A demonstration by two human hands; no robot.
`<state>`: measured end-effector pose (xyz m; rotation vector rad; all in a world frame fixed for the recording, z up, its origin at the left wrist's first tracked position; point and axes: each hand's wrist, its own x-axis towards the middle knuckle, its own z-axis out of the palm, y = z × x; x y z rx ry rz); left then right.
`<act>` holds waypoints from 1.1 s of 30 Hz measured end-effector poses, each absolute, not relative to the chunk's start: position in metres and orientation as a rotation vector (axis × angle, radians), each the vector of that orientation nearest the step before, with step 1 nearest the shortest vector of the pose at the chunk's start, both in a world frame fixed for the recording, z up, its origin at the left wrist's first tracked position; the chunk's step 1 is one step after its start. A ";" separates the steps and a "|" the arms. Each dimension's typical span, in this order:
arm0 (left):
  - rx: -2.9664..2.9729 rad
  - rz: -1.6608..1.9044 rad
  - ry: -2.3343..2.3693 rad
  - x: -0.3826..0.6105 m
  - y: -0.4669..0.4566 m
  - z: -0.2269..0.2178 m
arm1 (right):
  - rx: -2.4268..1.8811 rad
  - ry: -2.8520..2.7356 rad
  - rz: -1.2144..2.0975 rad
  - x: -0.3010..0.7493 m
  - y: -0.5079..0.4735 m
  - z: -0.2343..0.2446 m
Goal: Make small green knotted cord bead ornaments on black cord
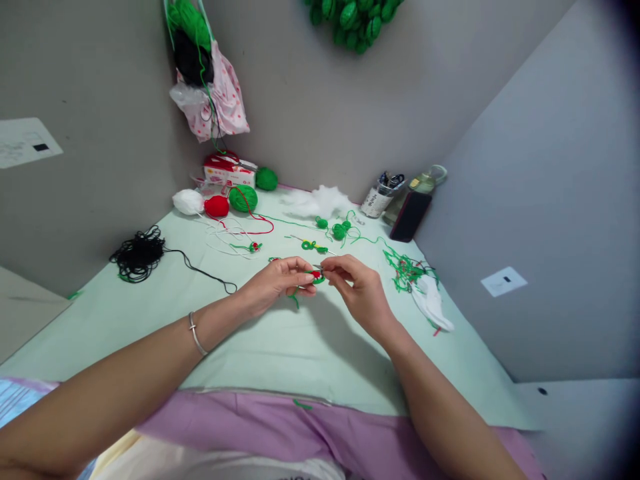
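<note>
My left hand (277,280) pinches a small red and green crochet piece (317,275) over the pale green table (280,347). A green yarn tail hangs from the piece below my fingers. My right hand (357,287) meets it from the right, its fingers pinched on a thin crochet hook (324,269) at the piece. A silver bracelet (196,333) circles my left wrist.
Balls of white (188,201), red (217,206) and green yarn (243,198) lie at the back left near a red box (229,171). Black yarn (139,254) sits left. Small green pieces (339,231), stuffing (320,200), a tin (376,198), a phone (410,216) and yarn scraps (407,270) lie right.
</note>
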<state>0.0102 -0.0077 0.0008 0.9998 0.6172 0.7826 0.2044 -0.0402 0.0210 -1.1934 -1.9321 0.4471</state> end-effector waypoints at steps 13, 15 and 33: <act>1.091 0.845 0.706 0.016 -0.011 -0.005 | -1.149 -2.364 -0.419 0.192 -0.052 0.008; 1.132 0.872 0.745 0.016 -0.010 -0.005 | -1.065 -2.339 -0.372 0.190 -0.057 0.009; 0.944 1.066 0.796 0.004 0.013 -0.012 | -0.902 -1.772 1.652 0.203 -0.055 0.047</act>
